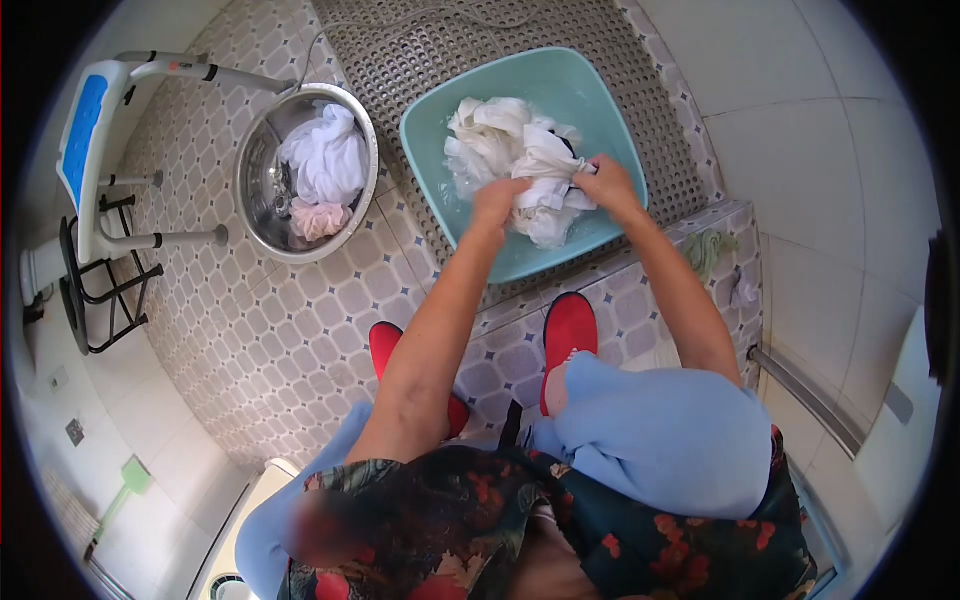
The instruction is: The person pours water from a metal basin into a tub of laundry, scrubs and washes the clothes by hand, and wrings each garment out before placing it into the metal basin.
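Observation:
A wet white garment (551,161) is stretched between my two hands over a teal plastic basin (517,266). My left hand (501,201) grips its left side, and my right hand (609,186) pinches its right edge near the basin's right wall. More cream-white cloth (487,131) lies bunched in the shallow water at the left and back. A small black patch shows among the folds; what it belongs to is unclear. Part of the garment hangs down into the water below my hands.
Left of the basin stands a stainless steel bowl (251,225) with white cloth (330,154) and a pink scrunched cloth (321,220). Farther left are a shower chair (94,150) and a black metal frame (112,289). A green rag (706,251) hangs over the tiled ledge (652,262). Perforated matting (390,64) lies beneath the basin.

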